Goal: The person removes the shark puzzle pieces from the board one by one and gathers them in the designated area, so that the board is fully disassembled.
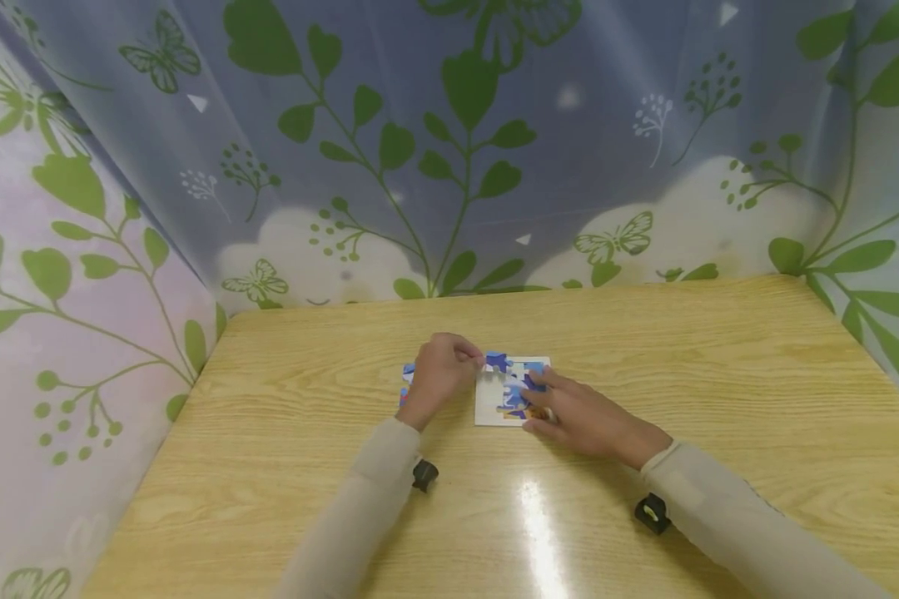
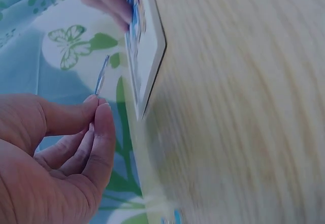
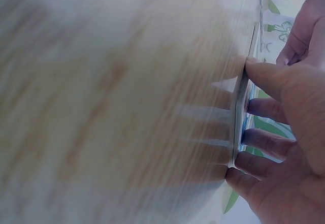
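A white puzzle board (image 1: 489, 408) lies on the table, with several joined blue, white and orange pieces on its right part. Between thumb and index finger, my left hand (image 1: 444, 371) pinches a blue jigsaw puzzle piece (image 1: 498, 362) above the board's far left corner. In the left wrist view this puzzle piece (image 2: 102, 75) is seen edge-on, tilted and apart from the board (image 2: 152, 46). My right hand (image 1: 586, 413) rests over the board's right side, fingers spread on it and the thumb at the near edge. The hand hides some of the pieces there.
Loose puzzle pieces (image 1: 407, 386) lie left of the board, partly hidden behind my left hand. The wooden table (image 1: 285, 466) extends around the board. A curtain (image 1: 389, 208) printed with leaves and butterflies hangs along the table's back and sides.
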`<control>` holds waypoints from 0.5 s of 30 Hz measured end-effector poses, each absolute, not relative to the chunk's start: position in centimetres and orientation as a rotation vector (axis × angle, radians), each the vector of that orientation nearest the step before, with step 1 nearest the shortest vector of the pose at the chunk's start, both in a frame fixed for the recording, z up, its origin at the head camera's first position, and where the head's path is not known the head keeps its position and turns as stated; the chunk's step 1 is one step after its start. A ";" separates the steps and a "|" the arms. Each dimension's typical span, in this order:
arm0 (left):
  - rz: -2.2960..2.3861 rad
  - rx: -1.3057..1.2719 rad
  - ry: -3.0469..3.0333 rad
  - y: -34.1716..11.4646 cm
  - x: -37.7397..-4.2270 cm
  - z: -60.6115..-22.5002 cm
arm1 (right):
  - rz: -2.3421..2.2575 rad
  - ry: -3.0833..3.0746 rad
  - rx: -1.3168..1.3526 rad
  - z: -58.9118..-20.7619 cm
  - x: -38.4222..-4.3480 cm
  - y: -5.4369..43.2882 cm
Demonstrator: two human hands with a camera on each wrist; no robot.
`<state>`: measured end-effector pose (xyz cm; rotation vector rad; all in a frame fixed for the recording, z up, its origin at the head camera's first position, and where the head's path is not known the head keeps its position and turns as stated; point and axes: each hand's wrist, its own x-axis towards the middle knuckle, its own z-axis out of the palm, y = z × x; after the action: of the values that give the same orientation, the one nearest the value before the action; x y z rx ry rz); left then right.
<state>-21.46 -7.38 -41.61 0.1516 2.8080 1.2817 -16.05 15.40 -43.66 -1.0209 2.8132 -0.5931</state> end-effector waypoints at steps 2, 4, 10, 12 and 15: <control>1.296 0.155 2.812 -8.0 -21.4 -41.5 | -0.594 2.813 -1.018 -43.7 -16.0 15.5; 1.300 0.157 2.825 -8.6 -21.4 -41.4 | -0.593 2.815 -1.020 -43.7 -16.0 15.5; 1.299 0.097 2.830 -10.4 -21.2 -41.2 | -0.598 2.819 -1.047 -43.8 -16.0 15.5; 1.301 0.075 2.825 -11.0 -21.2 -41.2 | -0.600 2.818 -1.052 -43.8 -16.0 15.5; 1.301 0.051 2.820 -11.8 -21.2 -41.2 | -0.601 2.821 -1.051 -43.8 -16.0 15.5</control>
<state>-21.15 -11.77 -41.15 0.0509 2.8198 1.3008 -16.01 15.45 -43.80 -1.0514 2.8206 -0.6013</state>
